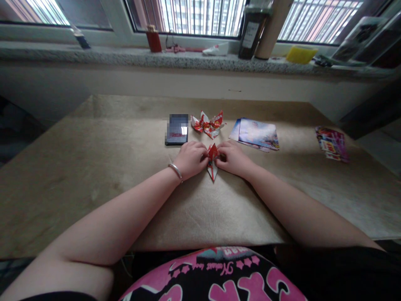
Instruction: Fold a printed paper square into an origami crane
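A small red and white folded paper piece [212, 164] lies on the tan table [94, 167] in front of me, its point toward my body. My left hand [189, 158], with a silver bangle on the wrist, pinches its left side with closed fingers. My right hand [233, 158] pinches its right side the same way. Just behind my hands sits a finished folded paper figure [208, 123] in the same red and white print.
A dark phone [177, 129] lies left of the finished figure. A stack of printed sheets [256, 133] lies to its right, and another printed sheet [332, 143] near the right edge. The windowsill behind holds a red cup [153, 39], a dark jar [253, 31] and a yellow item [301, 54].
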`<act>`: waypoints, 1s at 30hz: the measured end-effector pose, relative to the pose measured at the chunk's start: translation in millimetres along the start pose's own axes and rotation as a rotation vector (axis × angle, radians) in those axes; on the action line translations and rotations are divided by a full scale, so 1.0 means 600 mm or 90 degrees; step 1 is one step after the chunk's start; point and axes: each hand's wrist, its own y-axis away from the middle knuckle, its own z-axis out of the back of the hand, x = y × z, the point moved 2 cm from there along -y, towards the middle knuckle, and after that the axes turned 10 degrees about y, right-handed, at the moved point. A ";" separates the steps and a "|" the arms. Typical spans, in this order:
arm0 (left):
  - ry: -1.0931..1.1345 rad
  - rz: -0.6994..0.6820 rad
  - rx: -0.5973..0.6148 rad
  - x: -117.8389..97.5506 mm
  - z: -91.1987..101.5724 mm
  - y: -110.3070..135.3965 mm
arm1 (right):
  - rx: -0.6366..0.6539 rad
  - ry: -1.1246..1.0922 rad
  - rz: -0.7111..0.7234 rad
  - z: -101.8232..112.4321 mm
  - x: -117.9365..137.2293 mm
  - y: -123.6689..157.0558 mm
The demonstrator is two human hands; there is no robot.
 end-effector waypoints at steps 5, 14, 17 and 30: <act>0.023 0.019 -0.002 0.006 -0.002 0.000 | 0.008 -0.047 -0.016 -0.004 -0.005 -0.002; 0.044 0.073 -0.012 0.010 -0.002 -0.003 | -0.015 -0.078 -0.080 -0.013 -0.007 -0.006; 0.042 0.084 -0.010 0.011 -0.003 -0.004 | -0.014 -0.087 -0.096 -0.015 -0.008 -0.006; 0.083 0.024 -0.034 0.011 -0.005 0.001 | -0.002 -0.059 -0.134 -0.010 -0.008 -0.005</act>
